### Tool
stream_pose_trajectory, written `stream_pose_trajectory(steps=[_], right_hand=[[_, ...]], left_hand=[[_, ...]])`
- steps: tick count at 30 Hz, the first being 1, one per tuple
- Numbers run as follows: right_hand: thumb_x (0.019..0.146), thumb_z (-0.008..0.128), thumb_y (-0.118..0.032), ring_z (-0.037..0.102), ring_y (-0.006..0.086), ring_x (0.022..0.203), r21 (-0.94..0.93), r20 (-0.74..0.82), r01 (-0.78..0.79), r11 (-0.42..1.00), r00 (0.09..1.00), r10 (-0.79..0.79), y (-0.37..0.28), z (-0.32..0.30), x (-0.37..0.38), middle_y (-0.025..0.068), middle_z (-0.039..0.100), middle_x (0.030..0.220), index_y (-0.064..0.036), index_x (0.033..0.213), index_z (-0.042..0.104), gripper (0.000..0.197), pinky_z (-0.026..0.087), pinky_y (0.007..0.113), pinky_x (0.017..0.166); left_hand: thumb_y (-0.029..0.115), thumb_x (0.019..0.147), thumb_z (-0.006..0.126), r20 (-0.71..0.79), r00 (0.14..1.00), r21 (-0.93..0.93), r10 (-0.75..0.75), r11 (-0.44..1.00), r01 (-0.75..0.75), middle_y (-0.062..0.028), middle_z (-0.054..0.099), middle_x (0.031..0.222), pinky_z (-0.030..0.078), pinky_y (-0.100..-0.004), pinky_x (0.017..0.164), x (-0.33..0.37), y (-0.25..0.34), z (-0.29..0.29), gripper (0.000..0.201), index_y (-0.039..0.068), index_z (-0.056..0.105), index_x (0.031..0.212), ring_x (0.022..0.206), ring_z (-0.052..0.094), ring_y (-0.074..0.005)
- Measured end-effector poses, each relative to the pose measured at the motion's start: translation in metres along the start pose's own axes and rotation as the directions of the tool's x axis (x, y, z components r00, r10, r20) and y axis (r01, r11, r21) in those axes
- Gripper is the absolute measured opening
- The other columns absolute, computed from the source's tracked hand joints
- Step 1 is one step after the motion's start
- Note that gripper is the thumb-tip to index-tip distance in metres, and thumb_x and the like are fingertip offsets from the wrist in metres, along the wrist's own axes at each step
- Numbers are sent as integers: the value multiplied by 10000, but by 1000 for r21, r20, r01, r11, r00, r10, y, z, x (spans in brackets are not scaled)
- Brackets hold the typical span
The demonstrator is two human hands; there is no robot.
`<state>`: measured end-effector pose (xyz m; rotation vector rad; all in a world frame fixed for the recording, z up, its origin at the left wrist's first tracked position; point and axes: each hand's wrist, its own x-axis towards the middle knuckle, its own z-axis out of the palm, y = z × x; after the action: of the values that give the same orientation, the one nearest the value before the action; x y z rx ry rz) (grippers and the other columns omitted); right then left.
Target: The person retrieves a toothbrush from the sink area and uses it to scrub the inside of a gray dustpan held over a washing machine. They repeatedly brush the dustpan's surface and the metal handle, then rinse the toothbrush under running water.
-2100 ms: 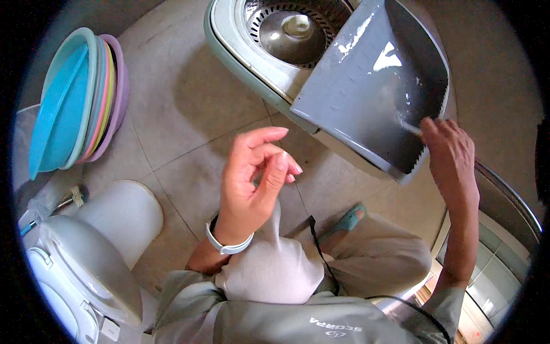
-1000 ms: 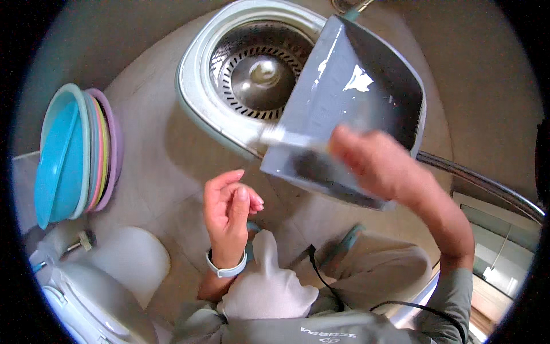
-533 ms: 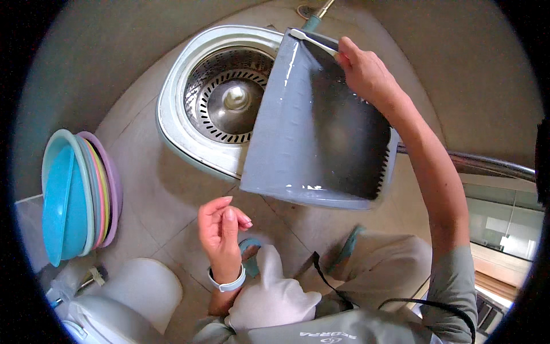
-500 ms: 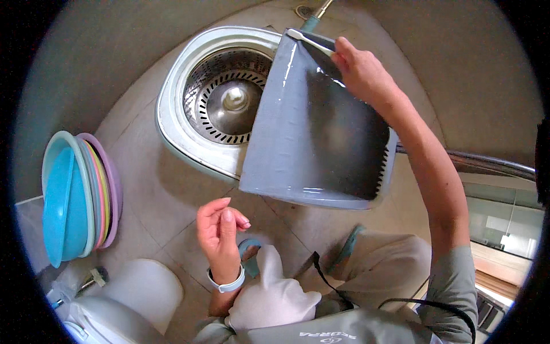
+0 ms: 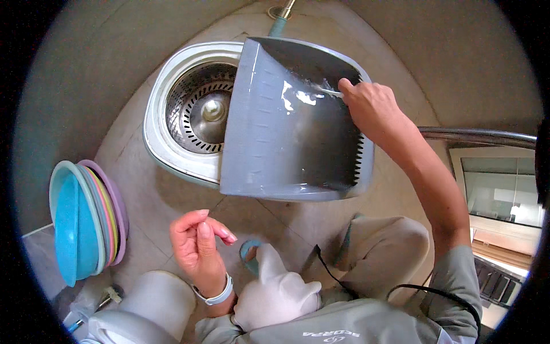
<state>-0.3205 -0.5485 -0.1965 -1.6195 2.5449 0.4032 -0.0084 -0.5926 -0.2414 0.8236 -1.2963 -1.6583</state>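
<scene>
The grey dustpan (image 5: 286, 137) sat in the upper middle of the frame, lying across the right part of a white bucket (image 5: 154, 135) whose metal basket (image 5: 213, 110) showed at its left. The right hand (image 5: 369, 106) reached over the dustpan's toothed right edge, thumb and fingers pinching a thin white brush (image 5: 331, 92); the brush pointed left, above the dustpan's shiny inner face, its head too blurred to make out. The left hand (image 5: 200, 246), wearing a pale wristband (image 5: 219, 291), hung below the dustpan's lower-left corner, well apart from it, fingers loosely bent and thumb near the forefinger. Stacked basins (image 5: 74, 223) stood at the left of the frame, and a green-ended pole (image 5: 279, 26) rose behind the dustpan at the top.
</scene>
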Motion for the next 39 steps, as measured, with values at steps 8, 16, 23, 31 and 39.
stream_pose_trajectory(steps=[8, 16, 23, 31, 39], right_hand=[[905, 420, -2, 605, 305, 834, 864, -76, 54, 501, 997, 23, -39, 20, -47, 183, 554, 863, -29, 1056, 410, 153, 493, 394, 712], [981, 357, -112, 552, 126, 851, 902, 43, 55, -428, 976, 215, -82, 21, -65, 72, 495, 963, -40, 1200, 386, 232, 500, 293, 730], [965, 432, -263, 464, 285, 1215, 992, -37, 58, -110, 982, 184, -89, 39, -95, 232, 411, 1351, 28, 1444, 52, 677, 380, 342, 995], [934, 468, -183, 491, 329, 1159, 969, -229, 177, -171, 903, -364, -70, 13, -189, 167, 514, 1253, -12, 1220, 491, 333, 392, 392, 979], [896, 558, -134, 587, 279, 996, 956, -289, 258, -141, 907, -305, -46, 14, -210, 124, 602, 1119, -34, 1179, 557, 300, 473, 356, 861]], left_hand=[[79, 934, 501, 509, 768, 260, -389, 920, 293, -127, 634, 924, 515, -265, 674, 36, 37, 57, 328, -8, 438, 1243, 777, 628, -150], [124, 929, 513, 695, 690, 507, -201, 817, -273, -195, 610, 1042, 495, -337, 726, 70, 20, 104, 441, 9, 380, 1333, 854, 628, -270], [113, 929, 498, 557, 608, 300, -566, 820, 488, -78, 532, 949, 473, -237, 618, 97, 8, 110, 340, 18, 371, 1229, 741, 568, -133], [55, 878, 413, 526, 839, 842, -143, 231, -488, -278, 574, 916, 429, -519, 753, 146, -6, 103, 222, 48, 400, 1100, 895, 569, -451], [70, 868, 441, 674, 658, 712, -335, 55, -700, -203, 612, 784, 449, -503, 619, 118, -19, 133, 162, 95, 478, 1024, 750, 599, -403]])
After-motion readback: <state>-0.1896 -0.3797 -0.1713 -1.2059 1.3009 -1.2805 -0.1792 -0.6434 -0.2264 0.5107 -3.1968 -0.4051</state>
